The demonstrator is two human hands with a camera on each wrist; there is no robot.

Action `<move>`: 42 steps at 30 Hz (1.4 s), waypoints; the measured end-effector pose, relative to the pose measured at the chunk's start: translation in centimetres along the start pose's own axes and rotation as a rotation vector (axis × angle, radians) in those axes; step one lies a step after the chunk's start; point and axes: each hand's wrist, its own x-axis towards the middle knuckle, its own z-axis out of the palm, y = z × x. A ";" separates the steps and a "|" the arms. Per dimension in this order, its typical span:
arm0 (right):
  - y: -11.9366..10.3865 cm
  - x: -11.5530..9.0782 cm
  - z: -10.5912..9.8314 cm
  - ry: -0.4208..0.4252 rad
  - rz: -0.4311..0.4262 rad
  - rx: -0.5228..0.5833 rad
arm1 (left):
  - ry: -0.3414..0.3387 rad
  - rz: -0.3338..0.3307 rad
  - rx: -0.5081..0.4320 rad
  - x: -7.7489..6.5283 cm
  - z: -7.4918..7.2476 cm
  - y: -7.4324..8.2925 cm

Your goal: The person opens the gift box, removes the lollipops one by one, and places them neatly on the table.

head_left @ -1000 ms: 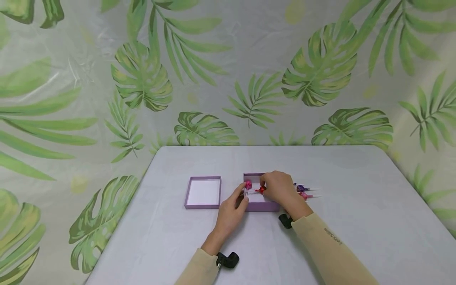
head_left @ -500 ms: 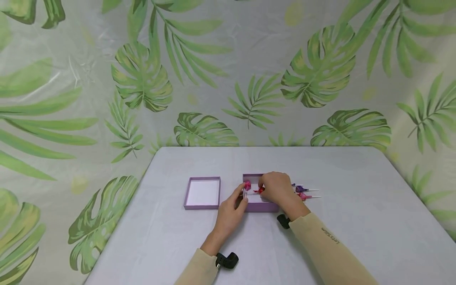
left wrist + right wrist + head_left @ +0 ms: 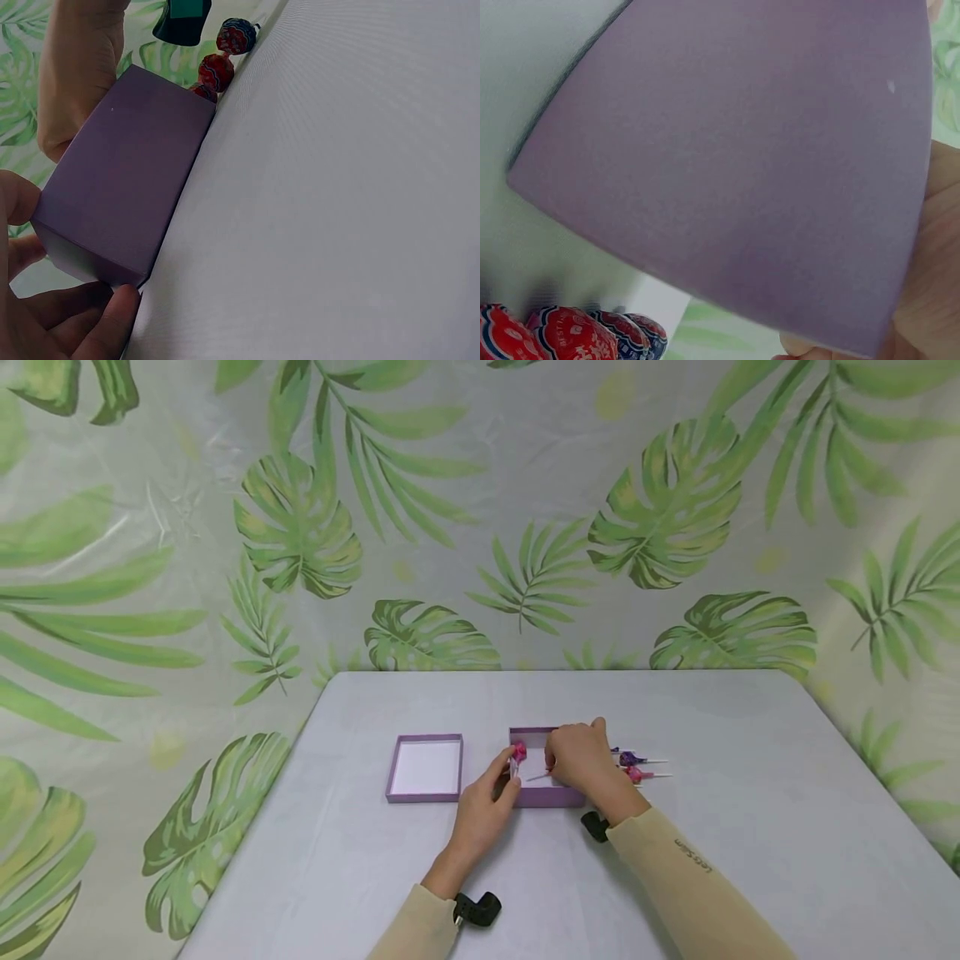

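A purple box (image 3: 551, 797) with a white inside stands near the middle of the table. My left hand (image 3: 483, 814) holds it at the left end; in the left wrist view its fingers (image 3: 112, 326) lie against the box's corner. Just inside the left wall is a pink-wrapped lollipop (image 3: 519, 751). My right hand (image 3: 583, 760) reaches over the right side into the box and pinches a red lollipop (image 3: 549, 772). Its pale stick points left and forward, while the hand covers most of its wrapped head.
Left of the box lies a shallow purple-rimmed lid (image 3: 424, 797), white side up. Several wrapped lollipops lie just right of the box, among them a purple one (image 3: 630, 759) and a pink one (image 3: 636, 774). A leaf-print cloth (image 3: 435, 635) hangs behind the table.
My right hand has turned inside the box, and the red lollipop's stick has swung toward the box's front. Its head is now mostly covered. The left hand stays at the box's left end.
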 end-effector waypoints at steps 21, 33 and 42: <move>1.4 -1.0 -1.3 -0.042 0.154 0.371 | -0.012 -0.011 0.005 -0.4 0.0 -0.2; 2.0 -2.1 -3.5 0.049 0.139 0.419 | -0.003 -0.019 0.012 -0.2 0.1 -0.2; 2.4 -3.1 -5.2 0.146 0.134 0.484 | 0.000 -0.008 0.016 -0.1 0.0 -0.1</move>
